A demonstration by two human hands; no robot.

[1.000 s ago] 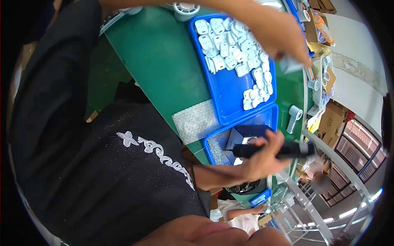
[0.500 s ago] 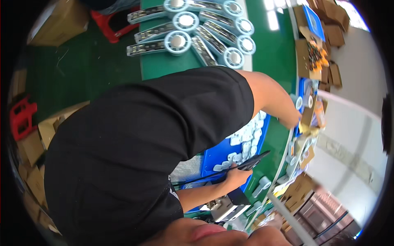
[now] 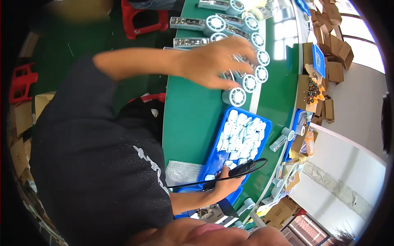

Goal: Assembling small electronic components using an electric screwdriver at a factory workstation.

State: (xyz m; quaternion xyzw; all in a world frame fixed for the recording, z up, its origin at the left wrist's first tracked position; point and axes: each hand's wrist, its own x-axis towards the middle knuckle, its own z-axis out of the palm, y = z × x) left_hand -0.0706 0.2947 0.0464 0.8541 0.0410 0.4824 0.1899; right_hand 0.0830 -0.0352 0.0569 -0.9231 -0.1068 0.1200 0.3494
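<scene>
My left hand (image 3: 217,61), fingers spread, is over a row of pale grey bodies (image 3: 214,25) that look like handheld fans, with round slotted heads and open handles showing parts inside. Its fingertips are close to the nearest heads; whether they touch one I cannot tell. My right hand (image 3: 227,186) is closed around a black corded electric screwdriver (image 3: 242,168), its cable looping at one end. That hand is over the corner of a blue tray (image 3: 211,164) heaped with small white plastic pieces (image 3: 242,133).
A single grey fan body (image 3: 279,142) lies apart on the green bench. Bubble wrap (image 3: 182,174) is beside the tray. Boxes of parts (image 3: 314,92) line the bench's far edge. A red stool (image 3: 143,20) stands on the floor at the upper left.
My left hand has drawn back from the far parts boxes and come over the grey fan bodies. A fan body now lies where it was reaching. The screwdriver has tilted slightly in my right hand.
</scene>
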